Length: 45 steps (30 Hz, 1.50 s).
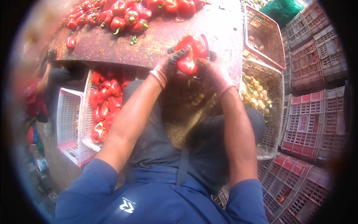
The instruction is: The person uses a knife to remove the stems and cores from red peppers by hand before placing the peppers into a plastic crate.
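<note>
My two gloved hands hold a shiny red bell pepper (190,56) over the near edge of the table, in front of my knees. My left hand (169,67) grips its left side, dark fingertips spread over the skin. From the right, my right hand (216,72) is closed against the pepper, its thumb pressed near the middle. A thin, dark red curved strip (205,42) stands up beside the pepper above my right hand; I cannot tell whether it is a blade or a piece of pepper. The fingers behind the pepper are hidden.
Whole red peppers (128,16) are heaped on the worn table (160,46). A crate (86,99) of peppers stands left of my legs; another crate (275,127) with pale green-stemmed cores (255,95) stands right. Stacked crates (302,119) line the right. Another person (35,91) sits far left.
</note>
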Tool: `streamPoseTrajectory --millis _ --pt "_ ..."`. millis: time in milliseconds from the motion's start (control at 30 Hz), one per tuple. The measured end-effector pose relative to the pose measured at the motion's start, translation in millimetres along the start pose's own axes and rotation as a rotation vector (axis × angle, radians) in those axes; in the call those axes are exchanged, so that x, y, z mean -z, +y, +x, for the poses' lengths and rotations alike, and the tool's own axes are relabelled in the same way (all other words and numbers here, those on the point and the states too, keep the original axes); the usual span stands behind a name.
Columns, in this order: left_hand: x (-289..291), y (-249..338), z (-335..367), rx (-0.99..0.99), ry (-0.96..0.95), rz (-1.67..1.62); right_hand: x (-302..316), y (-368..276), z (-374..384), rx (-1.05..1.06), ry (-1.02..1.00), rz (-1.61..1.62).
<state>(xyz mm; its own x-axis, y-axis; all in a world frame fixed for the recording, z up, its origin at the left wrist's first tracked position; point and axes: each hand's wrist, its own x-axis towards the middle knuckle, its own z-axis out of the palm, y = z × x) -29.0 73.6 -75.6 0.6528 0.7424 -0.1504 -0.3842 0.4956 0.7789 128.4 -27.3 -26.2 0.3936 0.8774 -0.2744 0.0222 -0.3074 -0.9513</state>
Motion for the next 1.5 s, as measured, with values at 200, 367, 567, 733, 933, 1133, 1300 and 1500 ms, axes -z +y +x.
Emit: streamPoseTrajectory --millis 200,367,567,733,933,1133,1300,1500 --pt "-17 -5 -21 -0.086 0.181 0.278 -7 0 3 0.035 0.05 -0.048" --pt "-16 -3 -22 -0.071 0.247 0.268 -12 0 3 0.092 0.01 0.036" --pt "-16 -7 -14 -0.128 0.179 0.087 -6 7 6 0.075 -0.017 0.181" --pt "-26 6 -19 -0.065 0.096 -0.107 -4 -11 -4 0.025 -0.049 0.208" --pt "-26 5 -19 -0.2 0.076 0.036 -7 -12 -4 0.0 0.012 0.232" --pt "-39 2 -9 -0.334 0.351 0.188 -14 -3 -3 0.048 0.186 0.095" --pt "-42 -1 -11 -0.396 0.385 0.351 -18 23 8 0.076 0.124 0.013" --pt "-43 -11 -12 -0.582 0.419 0.617 -19 15 2 0.122 0.138 0.01"
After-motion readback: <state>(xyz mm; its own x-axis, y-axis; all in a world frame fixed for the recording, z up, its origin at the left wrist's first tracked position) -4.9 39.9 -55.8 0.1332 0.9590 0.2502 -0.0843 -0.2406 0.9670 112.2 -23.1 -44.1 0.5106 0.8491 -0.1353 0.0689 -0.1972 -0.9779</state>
